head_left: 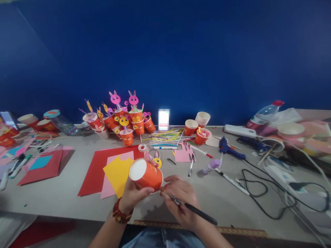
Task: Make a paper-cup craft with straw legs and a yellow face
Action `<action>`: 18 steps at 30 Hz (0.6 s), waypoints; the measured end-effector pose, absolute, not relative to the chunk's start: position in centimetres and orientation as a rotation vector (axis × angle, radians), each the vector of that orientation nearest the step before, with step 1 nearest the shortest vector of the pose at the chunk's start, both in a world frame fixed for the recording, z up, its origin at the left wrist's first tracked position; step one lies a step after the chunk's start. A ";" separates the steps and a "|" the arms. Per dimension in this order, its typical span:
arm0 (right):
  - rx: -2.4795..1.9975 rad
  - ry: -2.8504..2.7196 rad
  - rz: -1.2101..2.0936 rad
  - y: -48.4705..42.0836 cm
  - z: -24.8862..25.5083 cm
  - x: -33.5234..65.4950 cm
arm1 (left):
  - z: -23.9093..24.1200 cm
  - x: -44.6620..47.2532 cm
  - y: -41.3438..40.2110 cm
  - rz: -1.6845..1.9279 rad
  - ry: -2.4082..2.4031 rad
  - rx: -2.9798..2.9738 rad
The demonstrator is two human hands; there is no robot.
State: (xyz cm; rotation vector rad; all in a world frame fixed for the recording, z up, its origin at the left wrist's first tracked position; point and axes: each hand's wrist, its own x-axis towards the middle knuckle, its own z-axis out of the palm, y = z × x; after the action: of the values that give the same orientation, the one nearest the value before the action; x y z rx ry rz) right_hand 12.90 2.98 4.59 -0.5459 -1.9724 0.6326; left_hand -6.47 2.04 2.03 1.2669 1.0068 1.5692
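Observation:
My left hand [134, 194] is closed round an orange paper cup [148, 175], held on its side above the table's near edge with its white bottom facing up and left. A beaded bracelet sits on that wrist. My right hand [181, 199] grips a thin black-handled tool [199, 213], its tip touching the cup's side near the rim. What kind of tool it is I cannot make out. Under the cup lie yellow [117, 172], pink and red paper sheets [94, 172].
Finished cups with pink and yellow bunny toppers [124, 119] stand at the back. Straws, pens, tape rolls, a blue glue gun [229, 148], black cables [261, 193], a power strip, a bottle [263, 115] and loose cups [196, 129] crowd the right. More paper [42, 165] lies left.

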 end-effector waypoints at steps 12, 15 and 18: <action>-0.832 -1.763 0.621 1.7 3.8 11.8 | -1.7 -5.2 1.4 1.820 1.390 1.208; -0.973 -1.560 0.957 1.2 3.6 11.3 | -3.7 -5.2 0.7 1.839 1.458 1.192; -1.014 -1.263 1.268 0.8 3.3 10.6 | -5.2 -5.3 0.2 1.832 1.511 1.195</action>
State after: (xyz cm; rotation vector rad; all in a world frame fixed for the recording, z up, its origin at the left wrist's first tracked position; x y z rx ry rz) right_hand 10.56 0.78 3.34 -1.0141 -1.2631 1.2678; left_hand -5.30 0.23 -5.19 1.1952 1.5109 1.8318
